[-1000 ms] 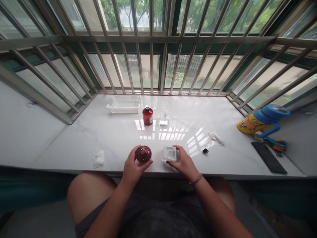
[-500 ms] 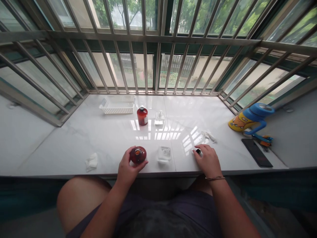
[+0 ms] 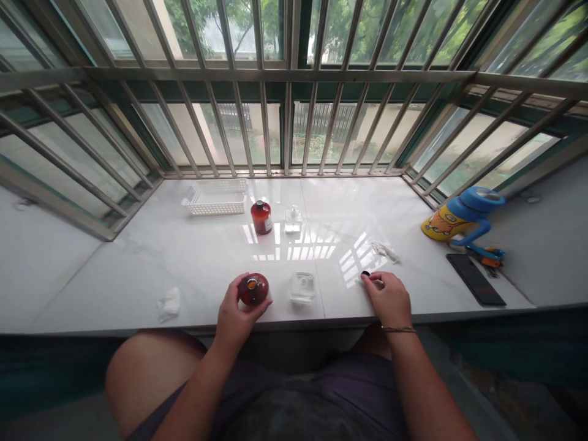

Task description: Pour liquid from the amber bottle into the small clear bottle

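My left hand (image 3: 236, 309) is wrapped round a dark red, round-shouldered bottle (image 3: 254, 290), whose uncapped neck faces up at the counter's front. A small black bottle cap (image 3: 365, 274) is at the fingertips of my right hand (image 3: 388, 297), low over the counter or resting on it; the fingers are drawn together and partly hidden. Between my hands stands a square clear glass bottle (image 3: 302, 286) with an open neck. Farther back are a second red bottle (image 3: 261, 218), with a dark cap and a white label, and another clear glass bottle (image 3: 293, 219).
A white perforated basket (image 3: 215, 205) sits at the back left. Crumpled white tissue (image 3: 169, 304) lies front left, another twisted piece (image 3: 386, 252) at right. Along the right side are a blue-and-yellow water bottle (image 3: 452, 217), a black phone (image 3: 475, 279) and a blue-orange tool (image 3: 491, 256). Metal bars (image 3: 294, 75) line the window.
My right hand has turned and its fingers have drawn in, so the black cap now shows at its fingertips, slightly higher in view. My left hand still holds the red bottle. The view shifted slightly.
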`<state>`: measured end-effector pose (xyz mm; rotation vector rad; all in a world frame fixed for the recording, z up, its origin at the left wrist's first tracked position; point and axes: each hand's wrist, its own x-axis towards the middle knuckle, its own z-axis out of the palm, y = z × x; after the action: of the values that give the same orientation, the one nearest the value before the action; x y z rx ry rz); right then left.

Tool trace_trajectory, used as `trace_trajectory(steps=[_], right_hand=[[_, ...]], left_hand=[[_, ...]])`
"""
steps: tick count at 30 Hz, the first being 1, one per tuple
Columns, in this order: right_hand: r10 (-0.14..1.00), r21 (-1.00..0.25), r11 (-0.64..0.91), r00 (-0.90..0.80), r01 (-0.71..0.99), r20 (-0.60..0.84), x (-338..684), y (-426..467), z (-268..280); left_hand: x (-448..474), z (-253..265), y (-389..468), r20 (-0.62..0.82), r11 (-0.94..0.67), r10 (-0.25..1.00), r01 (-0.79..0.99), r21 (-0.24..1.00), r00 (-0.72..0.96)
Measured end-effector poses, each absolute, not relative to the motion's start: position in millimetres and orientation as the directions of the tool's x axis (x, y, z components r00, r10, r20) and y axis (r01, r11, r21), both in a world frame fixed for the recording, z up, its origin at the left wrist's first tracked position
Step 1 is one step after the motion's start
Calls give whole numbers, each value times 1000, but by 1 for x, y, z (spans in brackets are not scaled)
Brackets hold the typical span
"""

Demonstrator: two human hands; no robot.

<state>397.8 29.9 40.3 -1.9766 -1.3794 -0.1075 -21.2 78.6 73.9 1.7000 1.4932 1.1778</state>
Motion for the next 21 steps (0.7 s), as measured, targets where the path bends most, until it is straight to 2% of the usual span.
trace_trajectory(steps=[3,6,8,11,15,21], right_hand=[[766,-484,-120,391,867,510,395,26,43],[766,-541,-55,384,839,516,383,18,48],[827,-610,25,326,792,458,370,13,52],[936,-692,133,139,710,322,344,10,54],[973,-734,125,62,668,222,307,17,52],[981,-766,116,49,632,190,273,42,50]], left_hand=[[-21,75,80,240,-206,971,473,857,-14],[-21,76,81,248,-217,969,488,845,0],[-20,78,82,252,-222,968,482,848,3],[-18,81,82,257,-231,966,476,849,11],[-12,83,85,278,-260,960,466,846,30],[-2,86,88,300,-286,953,455,843,42]])
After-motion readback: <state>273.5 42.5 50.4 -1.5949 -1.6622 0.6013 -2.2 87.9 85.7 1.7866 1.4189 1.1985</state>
